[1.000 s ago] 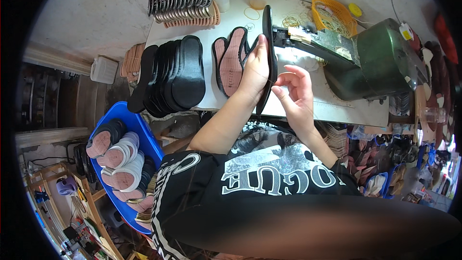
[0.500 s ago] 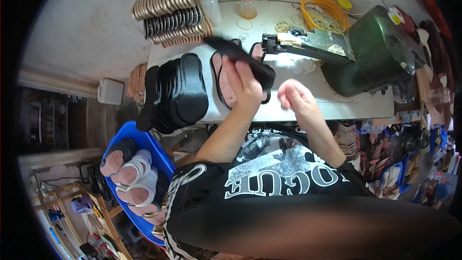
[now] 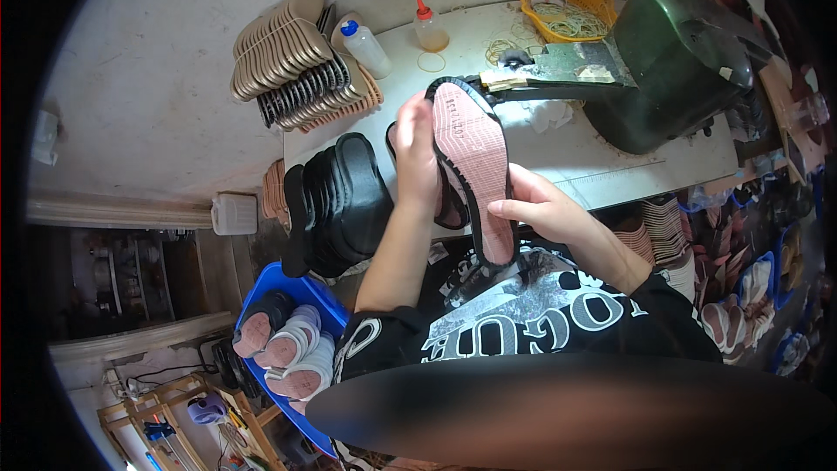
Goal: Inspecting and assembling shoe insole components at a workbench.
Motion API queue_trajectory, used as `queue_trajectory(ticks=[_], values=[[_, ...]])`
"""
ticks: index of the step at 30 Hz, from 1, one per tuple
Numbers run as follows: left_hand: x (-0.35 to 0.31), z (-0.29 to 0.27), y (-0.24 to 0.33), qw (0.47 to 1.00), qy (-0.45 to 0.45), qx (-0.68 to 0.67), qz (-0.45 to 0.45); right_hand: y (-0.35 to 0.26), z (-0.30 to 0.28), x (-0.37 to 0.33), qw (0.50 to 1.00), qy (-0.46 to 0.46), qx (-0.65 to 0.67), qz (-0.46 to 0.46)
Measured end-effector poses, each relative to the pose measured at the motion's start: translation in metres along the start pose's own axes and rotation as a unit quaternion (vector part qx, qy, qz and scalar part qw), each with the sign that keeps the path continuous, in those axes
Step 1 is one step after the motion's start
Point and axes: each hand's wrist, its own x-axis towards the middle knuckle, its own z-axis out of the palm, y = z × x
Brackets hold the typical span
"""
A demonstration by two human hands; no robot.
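A shoe insole (image 3: 475, 148), pink on the side toward me with a gathered black rim, is held up over the table's front edge. My left hand (image 3: 417, 153) grips its left edge near the wider upper end. My right hand (image 3: 540, 201) holds the right edge lower down, thumb pressed on the pink face and fingers behind. Partly hidden behind it, another pink and black insole (image 3: 450, 207) lies on the table. To the left of my left hand stands a row of glossy black insoles (image 3: 353, 192), packed face to face.
A green machine (image 3: 671, 61) reaches its arm over the white table (image 3: 610, 179). At the back are bundled tan insoles (image 3: 279, 48), a blue-capped bottle (image 3: 366, 51), a red-tipped bottle (image 3: 429, 30) and a yellow basket (image 3: 567, 4) of rubber bands. A blue crate (image 3: 323, 292) holds sandals at lower left.
The insole has turned from its black side to its pink side and come closer to me. My right hand, apart from it before, now grips its right edge. The whole view has shifted.
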Motion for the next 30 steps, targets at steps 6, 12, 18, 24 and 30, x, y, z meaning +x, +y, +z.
queue_trajectory(ticks=[6,12,18,24,30], values=[[0.052,0.007,-0.008,0.988,-0.01,0.15,0.015,0.006,-0.005,0.01,0.991,0.115,-0.011,-0.06],[0.07,0.013,-0.019,0.902,0.01,0.422,0.089,0.009,-0.01,0.012,0.984,0.151,0.02,-0.093],[0.08,0.026,-0.017,0.932,0.029,0.358,0.049,0.003,-0.021,0.004,0.987,0.128,0.093,-0.033],[0.091,0.021,-0.022,0.969,0.05,0.242,0.021,-0.014,-0.03,0.012,0.98,0.115,0.157,0.037],[0.123,0.022,-0.031,0.976,0.073,0.203,-0.009,-0.019,-0.054,0.038,0.987,0.139,0.083,0.022]])
